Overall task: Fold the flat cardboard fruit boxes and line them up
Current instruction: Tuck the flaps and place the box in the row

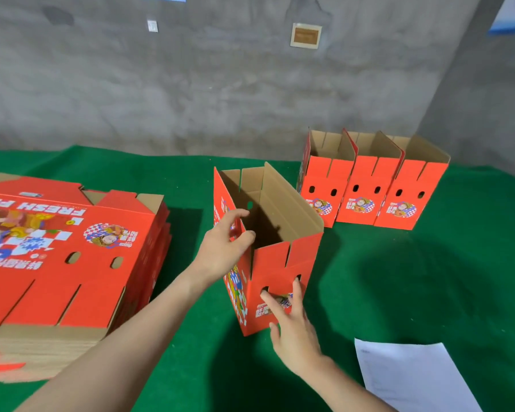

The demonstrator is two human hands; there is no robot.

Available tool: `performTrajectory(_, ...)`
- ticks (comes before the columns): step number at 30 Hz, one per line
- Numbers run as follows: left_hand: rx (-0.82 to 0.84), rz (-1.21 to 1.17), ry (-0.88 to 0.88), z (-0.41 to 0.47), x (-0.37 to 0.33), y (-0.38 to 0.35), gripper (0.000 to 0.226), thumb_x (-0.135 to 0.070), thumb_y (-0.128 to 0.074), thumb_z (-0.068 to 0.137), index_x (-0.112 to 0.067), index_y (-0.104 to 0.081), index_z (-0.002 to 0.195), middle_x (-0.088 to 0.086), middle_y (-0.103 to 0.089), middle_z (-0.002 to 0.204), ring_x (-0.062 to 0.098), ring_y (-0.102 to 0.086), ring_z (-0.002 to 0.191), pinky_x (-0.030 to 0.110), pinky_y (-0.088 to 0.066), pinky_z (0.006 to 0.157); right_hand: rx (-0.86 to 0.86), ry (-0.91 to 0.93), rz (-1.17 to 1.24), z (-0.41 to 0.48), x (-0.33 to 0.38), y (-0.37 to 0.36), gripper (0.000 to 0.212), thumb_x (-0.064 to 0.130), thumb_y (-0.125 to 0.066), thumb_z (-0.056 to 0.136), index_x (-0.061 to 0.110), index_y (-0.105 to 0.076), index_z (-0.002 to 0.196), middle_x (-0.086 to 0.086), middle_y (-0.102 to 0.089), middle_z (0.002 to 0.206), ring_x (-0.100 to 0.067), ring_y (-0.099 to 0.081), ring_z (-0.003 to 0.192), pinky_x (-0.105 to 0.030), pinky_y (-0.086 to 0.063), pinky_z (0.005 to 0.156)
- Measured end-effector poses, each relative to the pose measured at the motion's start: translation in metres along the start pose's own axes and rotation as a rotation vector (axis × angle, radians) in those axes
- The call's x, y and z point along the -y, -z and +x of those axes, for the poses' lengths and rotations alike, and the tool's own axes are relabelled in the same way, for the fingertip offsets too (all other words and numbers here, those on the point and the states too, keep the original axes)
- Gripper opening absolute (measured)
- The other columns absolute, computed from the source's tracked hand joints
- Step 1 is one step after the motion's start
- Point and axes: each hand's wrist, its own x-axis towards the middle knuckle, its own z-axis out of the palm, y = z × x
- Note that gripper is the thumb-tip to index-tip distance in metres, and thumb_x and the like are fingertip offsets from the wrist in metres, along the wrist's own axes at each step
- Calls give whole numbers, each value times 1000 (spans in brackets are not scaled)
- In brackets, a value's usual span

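A folded red fruit box [298, 263] stands upright and open-topped in the middle of the green table. My left hand [225, 248] is at its upper left corner, thumb and fingers loosely curled around the top edge of the left wall. My right hand [292, 325] presses straight, spread fingers against the box's near end panel, by the two oval holes. A row of three folded boxes [366, 197] stands side by side at the back right. At the left lies a stack of flat boxes [57, 263], printed side up.
A white sheet of paper [414, 379] lies at the near right corner. The green table cover [428, 278] runs back to a grey concrete wall [220, 84] just behind the box row. Open green surface lies between the standing box and the row.
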Motion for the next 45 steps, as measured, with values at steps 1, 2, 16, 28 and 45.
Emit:
performTrajectory(1,15,-55,27,7,2,3,35,-34,-58,77,-37,-54,112,3,-61,104,20,-54,89,24,-37,78,32,8,-20,7,0,1,69,22,-46,94,59,-11,140,-11,32,152,-31,-45,129,-32,-48,89)
performTrajectory(2,31,-114,59,15,5,4,35,-35,-55,73,-40,-53,108,4,-60,102,21,-53,87,30,-43,83,62,10,-41,15,0,2,71,22,-45,94,61,-6,139,-13,32,152,-32,-49,124,-32,-49,87)
performTrajectory(16,368,112,-38,157,69,0,56,-21,-37,102,-25,-11,151,0,-30,153,16,-28,142,31,-19,118,138,-92,-119,210,-29,16,91,2,-49,87,59,-3,140,-18,21,155,-33,-49,122,-36,-48,92)
performTrajectory(28,169,1350,530,176,169,75,57,-35,-42,94,-17,-24,146,15,-5,155,37,-11,141,54,-25,109,20,-194,-113,349,-76,18,86,8,-57,89,49,-7,146,-25,15,152,-25,-60,98,-28,-53,70)
performTrajectory(45,152,1619,476,186,184,57,47,-29,-37,95,-16,-34,140,12,-27,144,35,-33,129,47,-45,98,-182,-372,-280,367,-173,43,33,40,-50,96,26,-38,123,-19,-29,120,-30,-40,106,-34,-46,73)
